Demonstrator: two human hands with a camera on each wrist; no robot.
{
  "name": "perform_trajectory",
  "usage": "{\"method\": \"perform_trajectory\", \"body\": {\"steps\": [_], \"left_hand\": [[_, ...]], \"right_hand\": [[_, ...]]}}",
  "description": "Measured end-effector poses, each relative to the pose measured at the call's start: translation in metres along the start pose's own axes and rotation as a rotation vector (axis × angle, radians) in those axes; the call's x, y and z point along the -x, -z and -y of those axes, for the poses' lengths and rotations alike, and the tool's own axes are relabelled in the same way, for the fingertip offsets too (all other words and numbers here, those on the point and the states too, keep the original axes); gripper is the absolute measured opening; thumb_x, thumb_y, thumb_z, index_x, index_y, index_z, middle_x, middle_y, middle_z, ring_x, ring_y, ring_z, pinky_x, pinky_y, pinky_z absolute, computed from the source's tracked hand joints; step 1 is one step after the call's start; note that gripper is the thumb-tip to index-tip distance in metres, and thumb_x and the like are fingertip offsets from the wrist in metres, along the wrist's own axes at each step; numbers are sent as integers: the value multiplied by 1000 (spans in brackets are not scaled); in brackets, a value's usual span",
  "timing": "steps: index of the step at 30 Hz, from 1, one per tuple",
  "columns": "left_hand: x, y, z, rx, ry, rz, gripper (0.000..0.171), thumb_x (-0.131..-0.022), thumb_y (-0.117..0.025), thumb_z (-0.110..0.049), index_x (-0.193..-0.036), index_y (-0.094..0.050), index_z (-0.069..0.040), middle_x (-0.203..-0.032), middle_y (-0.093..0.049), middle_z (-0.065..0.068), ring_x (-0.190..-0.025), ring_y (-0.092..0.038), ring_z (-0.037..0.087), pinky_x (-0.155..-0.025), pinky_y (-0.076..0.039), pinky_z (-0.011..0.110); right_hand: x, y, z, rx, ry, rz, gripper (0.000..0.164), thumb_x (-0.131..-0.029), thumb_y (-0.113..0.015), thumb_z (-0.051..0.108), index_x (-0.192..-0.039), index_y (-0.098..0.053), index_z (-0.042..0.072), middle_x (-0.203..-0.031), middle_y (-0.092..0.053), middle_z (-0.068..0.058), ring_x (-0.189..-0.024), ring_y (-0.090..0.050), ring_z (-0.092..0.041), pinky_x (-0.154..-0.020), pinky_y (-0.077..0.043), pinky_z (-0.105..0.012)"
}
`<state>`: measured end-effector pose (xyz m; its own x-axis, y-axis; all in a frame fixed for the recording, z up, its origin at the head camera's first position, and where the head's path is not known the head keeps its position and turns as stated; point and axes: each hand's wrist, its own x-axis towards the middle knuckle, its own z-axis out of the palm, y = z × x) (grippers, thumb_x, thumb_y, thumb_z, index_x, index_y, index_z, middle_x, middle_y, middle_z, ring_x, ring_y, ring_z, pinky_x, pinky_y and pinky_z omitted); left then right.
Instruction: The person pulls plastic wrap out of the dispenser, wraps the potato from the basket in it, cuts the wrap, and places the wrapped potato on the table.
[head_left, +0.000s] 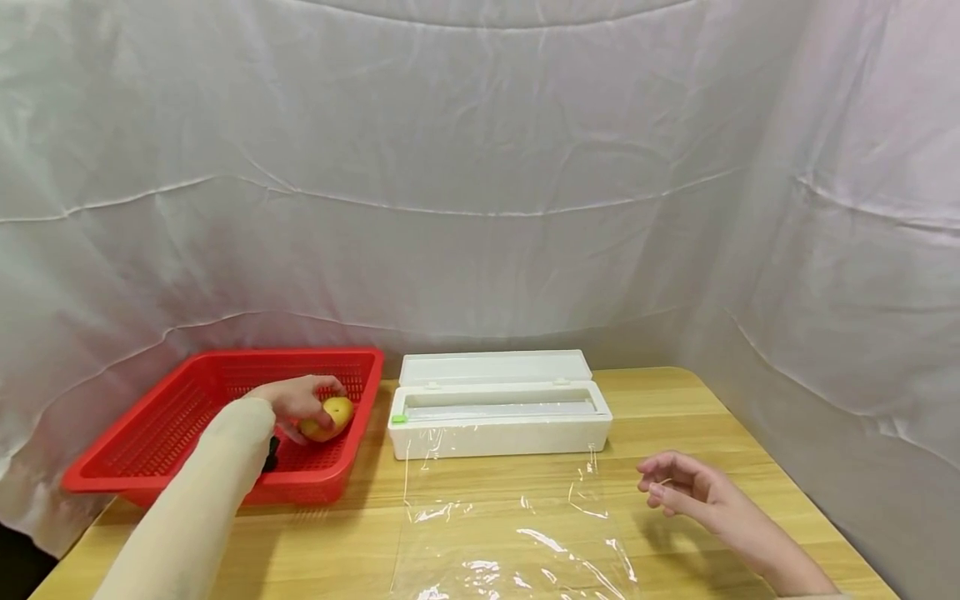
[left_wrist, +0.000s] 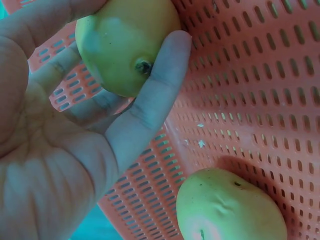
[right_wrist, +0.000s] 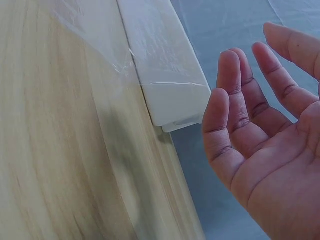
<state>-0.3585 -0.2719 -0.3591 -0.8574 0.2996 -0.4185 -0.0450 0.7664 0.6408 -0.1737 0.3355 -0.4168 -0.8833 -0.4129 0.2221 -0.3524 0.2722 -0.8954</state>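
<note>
My left hand reaches into the red basket, its fingers and thumb around a smooth yellow fruit with a dark stem end. A second yellow fruit, with small dark specks, lies against the slotted basket wall below the hand in the left wrist view. At the right, my right hand hovers over the table with loosely bent fingers and holds nothing. Between the hands stands a white cling film dispenser with its lid raised. Clear plastic film runs from it toward me over the tabletop.
A green slider sits at the left end of the dispenser's front edge. The wooden table has a rounded far right corner. Grey cloth hangs behind the table and along its right side.
</note>
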Motion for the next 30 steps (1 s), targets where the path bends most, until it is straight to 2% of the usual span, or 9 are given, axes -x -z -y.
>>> {"method": "perform_trajectory", "body": {"steps": [11,20,26,30], "left_hand": [[7,1,2,28,-38,-24,67,-88,-80,-8,-148,-51,-9,-128,-53,23,-114,-58,36,-81,-67,49],[16,7,-22,-22,-149,-90,65,-89,-82,-10,-148,-54,-10,-126,-57,23,-112,-59,34,-78,-66,43],[31,11,-43,-119,-204,-142,68,-89,-84,-18,-150,-54,-16,-131,-58,21,-115,-61,33,-79,-67,40],[43,11,-54,-171,-234,-183,67,-89,-85,-22,-149,-55,-20,-132,-59,19,-111,-63,30,-79,-67,38]], "right_hand": [[0,0,-1,-6,-17,24,30,-111,-51,2,-139,-58,7,-127,-71,9,-108,-73,-15,-87,-60,-28],[2,-1,1,7,-65,10,29,-111,-53,5,-139,-58,5,-128,-72,6,-108,-73,-18,-88,-61,-29],[1,-1,0,6,-30,27,29,-111,-52,3,-139,-58,4,-128,-72,7,-108,-73,-17,-87,-60,-29],[0,-1,0,1,-50,27,29,-111,-52,3,-139,-59,6,-128,-72,4,-108,-73,-17,-88,-60,-29]]}}
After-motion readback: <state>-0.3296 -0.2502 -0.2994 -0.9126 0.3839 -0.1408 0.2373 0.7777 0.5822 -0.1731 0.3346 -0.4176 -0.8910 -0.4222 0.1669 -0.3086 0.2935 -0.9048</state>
